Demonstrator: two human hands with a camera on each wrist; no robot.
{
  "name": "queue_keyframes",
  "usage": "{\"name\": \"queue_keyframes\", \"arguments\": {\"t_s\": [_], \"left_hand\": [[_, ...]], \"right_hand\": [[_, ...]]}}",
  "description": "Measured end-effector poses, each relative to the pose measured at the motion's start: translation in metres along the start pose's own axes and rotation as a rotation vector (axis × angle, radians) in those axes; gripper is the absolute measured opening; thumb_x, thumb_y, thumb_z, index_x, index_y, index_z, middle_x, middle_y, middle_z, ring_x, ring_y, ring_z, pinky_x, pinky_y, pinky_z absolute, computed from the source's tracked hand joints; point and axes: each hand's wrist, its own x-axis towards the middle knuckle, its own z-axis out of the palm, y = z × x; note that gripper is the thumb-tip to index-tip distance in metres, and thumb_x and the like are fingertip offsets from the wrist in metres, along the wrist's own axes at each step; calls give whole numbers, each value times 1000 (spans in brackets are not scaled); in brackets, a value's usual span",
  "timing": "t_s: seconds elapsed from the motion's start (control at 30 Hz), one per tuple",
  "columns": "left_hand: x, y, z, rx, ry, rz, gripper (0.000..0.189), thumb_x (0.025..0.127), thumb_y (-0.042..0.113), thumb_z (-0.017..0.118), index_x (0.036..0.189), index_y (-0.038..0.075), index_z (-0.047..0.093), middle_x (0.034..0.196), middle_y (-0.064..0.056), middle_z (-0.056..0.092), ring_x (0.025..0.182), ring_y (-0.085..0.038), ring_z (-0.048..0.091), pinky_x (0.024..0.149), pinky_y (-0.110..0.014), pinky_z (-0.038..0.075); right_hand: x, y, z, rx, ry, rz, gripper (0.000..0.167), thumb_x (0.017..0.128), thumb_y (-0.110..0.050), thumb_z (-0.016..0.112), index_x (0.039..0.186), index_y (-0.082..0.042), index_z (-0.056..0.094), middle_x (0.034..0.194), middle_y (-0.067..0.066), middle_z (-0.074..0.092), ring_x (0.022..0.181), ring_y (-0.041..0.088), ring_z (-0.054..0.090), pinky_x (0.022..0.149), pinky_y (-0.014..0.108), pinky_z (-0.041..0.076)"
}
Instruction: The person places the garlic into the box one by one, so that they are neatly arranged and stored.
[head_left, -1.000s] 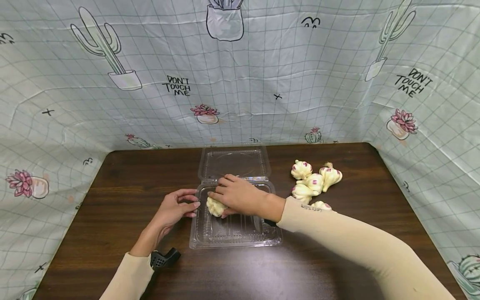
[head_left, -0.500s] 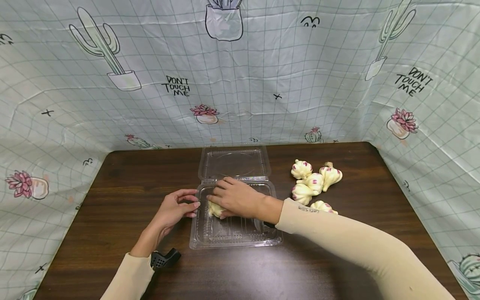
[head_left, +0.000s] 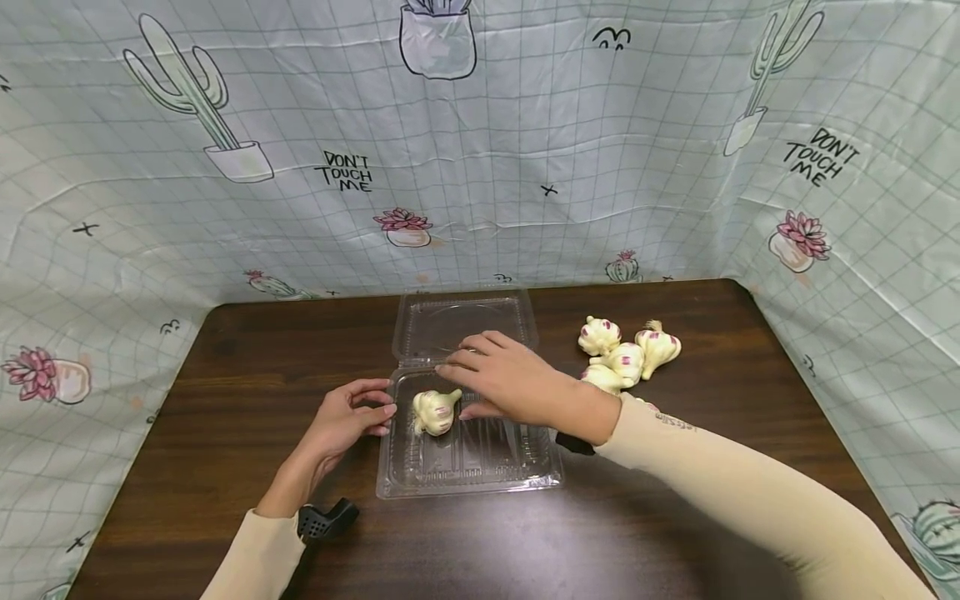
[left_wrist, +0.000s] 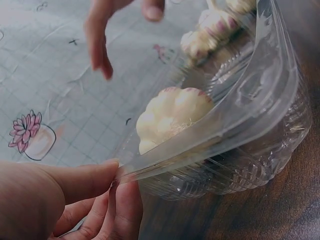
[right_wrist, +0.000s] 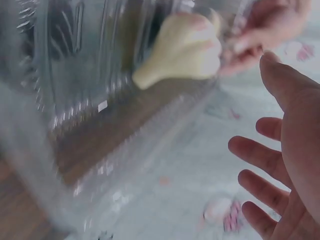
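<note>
A clear plastic clamshell container (head_left: pixel 480 482) lies on the table with its lid (head_left: pixel 468 327) folded back. One garlic bulb (head_left: pixel 435 412) sits in its left part, stem pointing right. My left hand (head_left: pixel 351 421) pinches the container's left rim between thumb and fingers, as the left wrist view shows up close at the rim (left_wrist: pixel 165 162). Over the container, just right of that bulb, my right hand (head_left: pixel 513 379) holds nothing. Its fingers (right_wrist: pixel 260 155) are spread and apart from the garlic in the right wrist view.
Several more garlic bulbs (head_left: pixel 626 362) are grouped on the dark wooden table (head_left: pixel 285 350) to the right, partly behind the right forearm. A patterned cloth (head_left: pixel 487 167) hangs along the back and sides of the table.
My right hand has let go of the garlic bulb and moved a little right and up, its fingers spreading. The bulb stays in the container. My left hand keeps its place at the rim.
</note>
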Motion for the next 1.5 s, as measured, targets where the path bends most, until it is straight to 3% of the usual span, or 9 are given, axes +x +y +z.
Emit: {"name": "queue_keyframes", "arguments": {"t_s": [0.23, 0.5, 0.6, 0.7, 0.8, 1.0, 1.5], "left_hand": [[-1, 1, 1, 2, 5, -1, 49, 100, -6, 67, 146, -12, 50, 111, -12, 63, 74, -10, 68, 68, -24, 62], [-2, 1, 2, 4, 15, -3, 49, 100, -6, 68, 145, -12, 51, 109, -11, 64, 73, -9, 68, 68, -23, 63], [-2, 0, 2, 1, 18, -3, 49, 99, -7, 68, 145, -12, 51, 108, -10, 64, 73, -9, 68, 68, -23, 62], [-3, -1, 2, 0, 19, -2, 49, 100, -7, 68, 145, -12, 51, 108, -10, 64, 74, -9, 68, 68, -23, 62], [-2, -1, 2, -1, 17, 0, 49, 100, -6, 67, 145, -12, 51, 109, -10, 64, 75, -8, 68, 68, -23, 63], [-1, -1, 2, 6, 9, -1, 50, 100, -6, 68, 146, -12, 50, 110, -11, 63, 75, -8, 68, 69, -23, 63], [-2, -1, 2, -5, 7, 5, 49, 100, -6, 67, 146, -12, 50, 110, -10, 63, 75, -8, 68, 69, -23, 62]], "right_hand": [[-49, 18, -15, 27, 108, 114, 67, 93, -51, 78, 145, -10, 63, 141, 6, 66, 131, 32, 57, 112, 47, 46], [-110, 27, -12, 66, 188, 208, 71, 88, -50, 79, 143, -7, 64, 139, 11, 67, 127, 37, 59, 105, 54, 49], [-130, 26, -9, 77, 217, 229, 70, 96, -57, 67, 143, -6, 63, 138, 12, 68, 124, 37, 60, 101, 55, 51], [-147, 25, -6, 80, 241, 256, 74, 105, -66, 46, 143, -5, 63, 134, 13, 69, 121, 38, 61, 99, 55, 51], [-162, 24, -3, 77, 252, 292, 81, 106, -71, 32, 140, -5, 65, 130, 14, 70, 119, 39, 61, 99, 57, 51], [-185, 21, 2, 66, 231, 342, 84, 106, -71, 31, 138, -2, 67, 128, 14, 71, 117, 39, 61, 96, 56, 50], [-211, 14, 15, 58, 246, 350, 83, 108, -69, 32, 135, 1, 67, 129, 18, 68, 114, 40, 61, 94, 59, 51]]}}
